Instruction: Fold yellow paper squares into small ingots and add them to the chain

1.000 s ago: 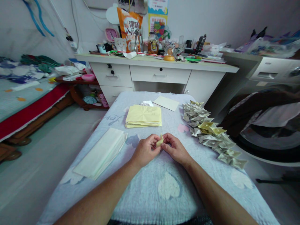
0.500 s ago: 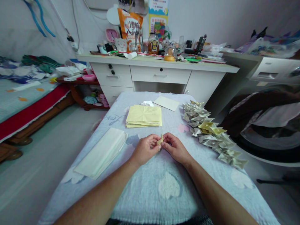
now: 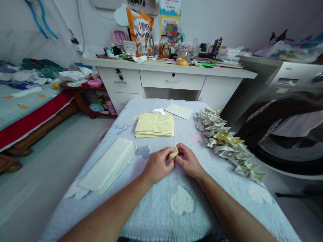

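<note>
1. Right side: I see a long row of silver-grey and yellow folded paper shapes [image 3: 228, 148], apparently finished.
2. Left of centre: long, pale white paper sheets [image 3: 107, 166] lie apart from both hands.
3. Above centre: a flat yellow paper stack [image 3: 154, 125] seems left to fold.
4. Centre: the left hand [image 3: 156, 165] and right hand [image 3: 189, 162] pinch a small pale-yellow folded paper piece [image 3: 173, 154], I judge half-made.

Left hand [image 3: 157, 164] and right hand [image 3: 187, 159] close together, mid-scene

The bare left forearm [image 3: 108, 205] slants in from the near left, the right forearm [image 3: 227, 198] from the near right, both pointing toward the far side. Fingers [image 3: 165, 151] curl inward on each side, thumbs bent toward them in a pinch; some fingertips are hidden.
</note>
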Available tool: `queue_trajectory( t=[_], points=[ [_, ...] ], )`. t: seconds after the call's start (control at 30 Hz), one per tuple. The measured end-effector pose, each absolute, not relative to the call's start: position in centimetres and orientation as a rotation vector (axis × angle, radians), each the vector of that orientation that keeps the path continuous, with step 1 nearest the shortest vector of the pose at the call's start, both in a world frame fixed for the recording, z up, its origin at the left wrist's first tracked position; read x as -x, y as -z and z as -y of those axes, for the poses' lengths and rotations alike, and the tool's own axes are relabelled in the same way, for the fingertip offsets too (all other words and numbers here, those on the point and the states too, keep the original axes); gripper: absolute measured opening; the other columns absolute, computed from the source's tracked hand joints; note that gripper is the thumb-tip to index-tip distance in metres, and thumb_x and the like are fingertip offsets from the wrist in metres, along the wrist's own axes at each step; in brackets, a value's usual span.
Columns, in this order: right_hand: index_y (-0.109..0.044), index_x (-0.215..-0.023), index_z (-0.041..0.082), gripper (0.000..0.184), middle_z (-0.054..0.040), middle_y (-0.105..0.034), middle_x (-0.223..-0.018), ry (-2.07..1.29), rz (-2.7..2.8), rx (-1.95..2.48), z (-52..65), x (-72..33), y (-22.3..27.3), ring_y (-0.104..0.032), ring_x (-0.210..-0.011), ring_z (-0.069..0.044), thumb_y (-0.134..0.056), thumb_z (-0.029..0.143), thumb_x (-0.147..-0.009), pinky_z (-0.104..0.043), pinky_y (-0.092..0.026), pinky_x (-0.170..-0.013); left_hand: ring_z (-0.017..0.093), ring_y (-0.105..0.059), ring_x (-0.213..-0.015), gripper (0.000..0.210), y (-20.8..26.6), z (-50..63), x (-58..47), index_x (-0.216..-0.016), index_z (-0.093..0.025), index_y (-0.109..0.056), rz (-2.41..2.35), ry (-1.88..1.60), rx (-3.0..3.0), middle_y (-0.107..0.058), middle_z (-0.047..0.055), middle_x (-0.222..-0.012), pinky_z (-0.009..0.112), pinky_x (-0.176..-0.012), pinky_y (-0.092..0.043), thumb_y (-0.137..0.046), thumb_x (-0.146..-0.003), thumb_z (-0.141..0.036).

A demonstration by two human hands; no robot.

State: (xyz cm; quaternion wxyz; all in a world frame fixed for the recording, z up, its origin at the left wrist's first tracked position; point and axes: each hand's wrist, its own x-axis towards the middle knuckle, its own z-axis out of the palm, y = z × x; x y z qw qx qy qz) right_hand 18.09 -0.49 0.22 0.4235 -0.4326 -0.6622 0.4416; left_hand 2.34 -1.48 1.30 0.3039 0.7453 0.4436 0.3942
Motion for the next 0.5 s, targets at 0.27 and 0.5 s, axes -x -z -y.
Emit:
queue_trajectory(
  t=[0.27,0.5],
  points=[
    [-0.05,-0.082,0.02,0.009,0.0026,-0.054,-0.071,-1.236,1.558,1.034,0.4,-18.3,-0.1,-0.049,-0.065,-0.011,-0.057,0.026,-0.081,-0.023,-0.04,-0.062,0.016,-0.066,-0.089,0.023,-1.5,1.5,-1.8,-0.105,-0.02,-0.06,-1.066,-1.026,-1.757,-0.07,0.004,-0.098,0.025,-0.081,-0.051,-0.055,-0.082,-0.022],
    [-0.049,-0.083,0.02,0.022,0.0029,-0.055,-0.069,-1.371,1.402,0.994,0.2,-18.3,-0.1,-0.05,-0.063,-0.011,-0.064,0.036,-0.079,-0.023,-0.04,-0.059,0.016,-0.067,-0.078,0.02,-0.6,0.3,-1.9,-0.094,-0.014,-0.063,-0.988,-1.025,-1.321,-0.071,0.006,-0.088,0.027,-0.073,-0.054,-0.062,-0.076,-0.024]
  ],
)
